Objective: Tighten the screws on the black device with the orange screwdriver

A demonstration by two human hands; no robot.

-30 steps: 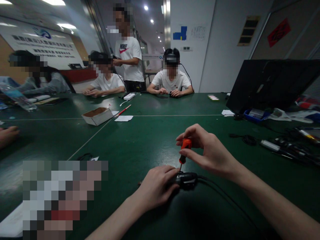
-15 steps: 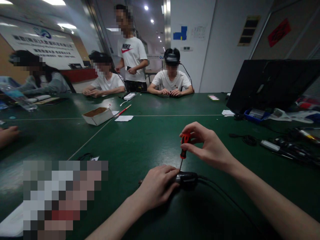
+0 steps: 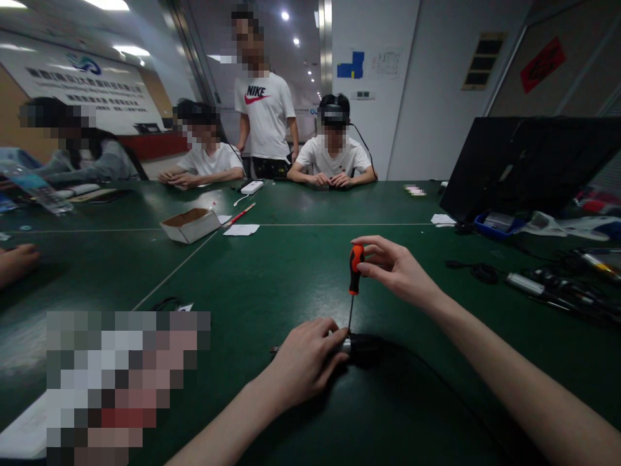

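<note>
My left hand (image 3: 310, 356) is wrapped over a silver-and-black corded tool (image 3: 366, 350) lying on the green table; its exact kind is unclear. The palm hides its middle, while a brownish end pokes out on the left and a black cable leaves on the right. In my right hand (image 3: 400, 266) is a small red-and-black screwdriver (image 3: 356, 268), pinched at the handle between thumb and fingers. It stands nearly upright, its tip down on the tool beside my left fingertips. What the tip touches is too small to make out.
An open white box (image 3: 190, 226) and paper slip (image 3: 241, 230) lie ahead on the table (image 3: 291, 265). To the right are a dark monitor (image 3: 528, 168), blue tray (image 3: 497, 224) and corded tools (image 3: 538, 285). Another person's hand (image 3: 18, 264) rests at left; several people are beyond.
The screwdriver has become more upright, and my right hand has turned slightly with it. My left hand stays on the corded tool. The standing person has lowered their arms and shifted right.
</note>
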